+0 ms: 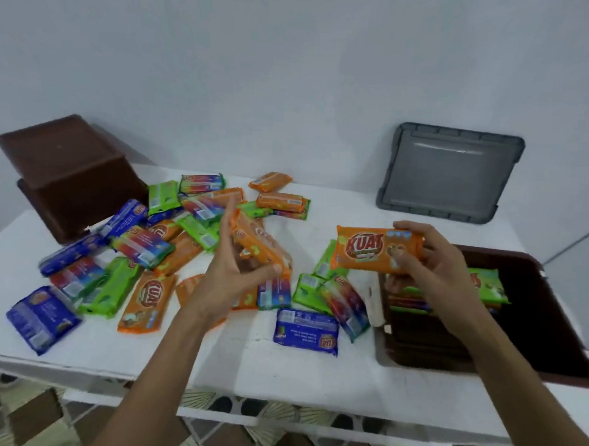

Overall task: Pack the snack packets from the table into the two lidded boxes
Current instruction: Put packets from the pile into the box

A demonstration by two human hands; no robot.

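Packing step in progress. The orange packet [375, 250] is pinched in the right grip [431, 260] at the edge of the open brown box [415, 365] — already partly filled. The left grip [239, 271] holds a 2nd orange packet [261, 245] above the loose pile [141, 249] on the worktop [231, 366]. Next: lower the packet flat into the box.

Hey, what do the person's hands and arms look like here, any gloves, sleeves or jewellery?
The left hand and right hand are bare: no gloves, and no rings show. The left forearm and right forearm are bare too, down to the picture's lower edge: no sleeve, watch or bracelet in view.
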